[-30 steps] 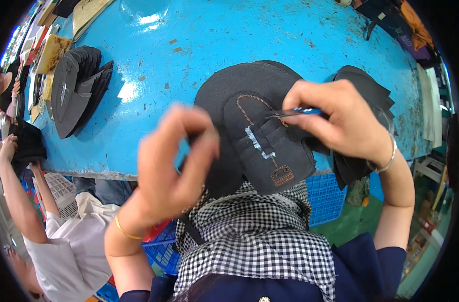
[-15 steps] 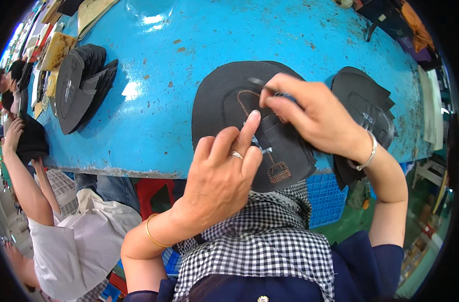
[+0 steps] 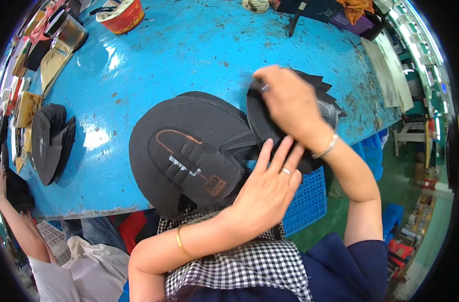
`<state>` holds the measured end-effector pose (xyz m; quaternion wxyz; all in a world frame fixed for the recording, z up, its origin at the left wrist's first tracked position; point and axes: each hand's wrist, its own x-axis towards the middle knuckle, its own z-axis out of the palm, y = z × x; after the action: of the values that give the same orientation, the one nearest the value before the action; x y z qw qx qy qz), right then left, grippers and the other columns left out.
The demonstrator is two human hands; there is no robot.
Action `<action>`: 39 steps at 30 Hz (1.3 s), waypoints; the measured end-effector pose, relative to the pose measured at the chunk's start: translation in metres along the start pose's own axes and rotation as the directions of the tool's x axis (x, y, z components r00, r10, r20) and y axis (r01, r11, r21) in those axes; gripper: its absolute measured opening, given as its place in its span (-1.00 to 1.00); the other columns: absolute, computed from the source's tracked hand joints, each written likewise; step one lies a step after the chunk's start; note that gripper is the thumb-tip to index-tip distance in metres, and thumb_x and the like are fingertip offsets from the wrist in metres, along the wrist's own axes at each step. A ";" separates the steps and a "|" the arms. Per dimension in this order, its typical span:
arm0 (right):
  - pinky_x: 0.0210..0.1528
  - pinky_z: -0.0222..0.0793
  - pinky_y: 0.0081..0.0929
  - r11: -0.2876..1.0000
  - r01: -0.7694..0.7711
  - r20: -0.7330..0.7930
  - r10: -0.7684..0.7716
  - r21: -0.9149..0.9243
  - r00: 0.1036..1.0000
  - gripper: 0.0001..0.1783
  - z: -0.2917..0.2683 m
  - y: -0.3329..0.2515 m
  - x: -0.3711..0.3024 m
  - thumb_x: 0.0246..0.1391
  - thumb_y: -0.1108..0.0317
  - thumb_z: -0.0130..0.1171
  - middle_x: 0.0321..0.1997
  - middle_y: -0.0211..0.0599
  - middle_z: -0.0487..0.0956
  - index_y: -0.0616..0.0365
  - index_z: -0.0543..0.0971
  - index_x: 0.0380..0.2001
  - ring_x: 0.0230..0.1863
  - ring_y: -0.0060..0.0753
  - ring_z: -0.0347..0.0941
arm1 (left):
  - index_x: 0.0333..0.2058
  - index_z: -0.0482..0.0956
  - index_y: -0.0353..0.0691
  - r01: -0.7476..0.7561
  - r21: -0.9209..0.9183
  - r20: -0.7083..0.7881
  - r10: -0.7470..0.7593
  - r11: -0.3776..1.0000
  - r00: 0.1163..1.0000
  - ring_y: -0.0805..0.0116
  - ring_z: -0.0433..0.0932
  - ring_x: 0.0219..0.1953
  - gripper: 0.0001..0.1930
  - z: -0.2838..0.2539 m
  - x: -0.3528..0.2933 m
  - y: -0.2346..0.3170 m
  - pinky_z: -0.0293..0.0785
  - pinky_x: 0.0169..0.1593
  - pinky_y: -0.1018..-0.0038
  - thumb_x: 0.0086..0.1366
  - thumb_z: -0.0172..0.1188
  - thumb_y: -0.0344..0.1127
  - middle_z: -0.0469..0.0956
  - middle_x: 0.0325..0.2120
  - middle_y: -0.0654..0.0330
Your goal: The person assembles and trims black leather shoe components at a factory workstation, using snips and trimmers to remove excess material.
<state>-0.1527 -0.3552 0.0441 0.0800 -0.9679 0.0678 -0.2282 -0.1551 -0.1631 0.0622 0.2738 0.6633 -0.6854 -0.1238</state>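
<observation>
A black shoe-upper piece [image 3: 154, 146] with orange stitching and whitish marks on its straps lies at the table's front edge, on top of other black layers. To its right is a stack of similar black pieces [image 3: 327, 108], partly covered by my hands. My left hand [image 3: 262, 196] rests with fingers stretched out on the near side of that stack. Above the stack's far left edge is my right hand [image 3: 292, 103], fingers closed in a pinch on a slim dark tool [image 3: 264, 88], mostly hidden and smeared by motion.
Another pile of black pieces [image 3: 51, 143] stands at the left of the blue table [image 3: 189, 55]. A red tub [image 3: 121, 17] and a dark box [image 3: 320, 12] sit at the back. Blue crates [image 3: 307, 201] are below the front edge. Another person's arm [image 3: 18, 221] works at far left.
Both hands have moved from the stitched piece to the stack on the right. The view has shifted, and the stitched piece now lies uncovered.
</observation>
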 end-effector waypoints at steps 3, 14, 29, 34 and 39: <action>-0.17 0.42 -0.17 0.993 0.099 -0.067 -0.103 -0.056 0.992 -0.78 0.007 0.016 -0.001 0.11 0.39 0.08 -0.25 -0.17 0.51 0.07 0.52 -0.14 -0.21 -0.03 0.47 | -0.24 0.54 -0.39 -0.029 0.151 0.066 0.019 0.988 0.998 -0.10 0.08 0.42 -0.80 0.015 0.002 -0.008 -0.01 0.42 -0.10 0.24 0.05 -0.39 0.19 0.34 -0.18; -0.04 0.42 -0.10 0.992 0.105 0.064 -0.101 -0.066 0.993 -0.73 -0.008 0.027 -0.005 0.14 0.44 0.01 -0.15 -0.15 0.59 0.10 0.55 -0.09 -0.11 -0.02 0.52 | -0.31 0.54 -0.39 0.021 0.188 0.047 -0.030 0.982 0.998 -0.13 0.07 0.42 -0.85 0.019 0.006 -0.012 0.03 0.41 -0.09 0.22 0.07 -0.43 0.11 0.39 -0.11; -0.09 0.38 -0.21 0.986 -0.161 0.403 0.130 0.044 0.906 -0.19 -0.083 -0.042 -0.079 -0.21 0.17 0.47 -0.14 -0.18 0.42 0.06 0.43 0.18 -0.15 -0.06 0.43 | -0.26 0.60 -0.32 0.020 -0.620 0.066 0.026 0.785 0.998 0.24 0.60 -0.16 -0.83 -0.048 -0.054 0.008 0.52 -0.08 0.27 0.14 0.28 -0.50 0.58 -0.06 0.01; -0.07 0.36 -0.19 0.990 -0.144 0.282 0.139 -0.005 0.949 -0.12 -0.074 -0.022 -0.082 -0.32 0.27 0.42 -0.14 -0.16 0.39 0.06 0.41 0.21 -0.13 -0.06 0.40 | -0.33 0.70 -0.38 0.296 -0.865 0.142 -0.367 0.406 0.919 0.44 0.56 -0.57 -0.78 -0.106 -0.127 -0.023 0.42 -0.52 0.51 0.28 0.29 -0.29 0.58 -0.60 0.16; 0.01 0.39 -0.15 0.967 -0.244 0.217 0.253 -0.068 0.943 -0.18 -0.066 0.025 -0.065 -0.22 0.28 0.40 -0.12 -0.14 0.40 0.07 0.39 0.22 -0.07 0.01 0.43 | -0.33 0.52 -0.37 0.444 -0.639 -0.347 -0.750 0.629 0.563 0.51 0.45 -0.59 -0.78 -0.200 -0.192 -0.057 0.37 -0.53 0.63 0.38 0.14 -0.28 0.51 -0.51 0.18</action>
<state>-0.2428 -0.3771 0.0698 0.0957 -0.9726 0.1845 -0.1044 -0.0047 0.0583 0.1552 0.5649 0.7737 -0.2328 -0.1676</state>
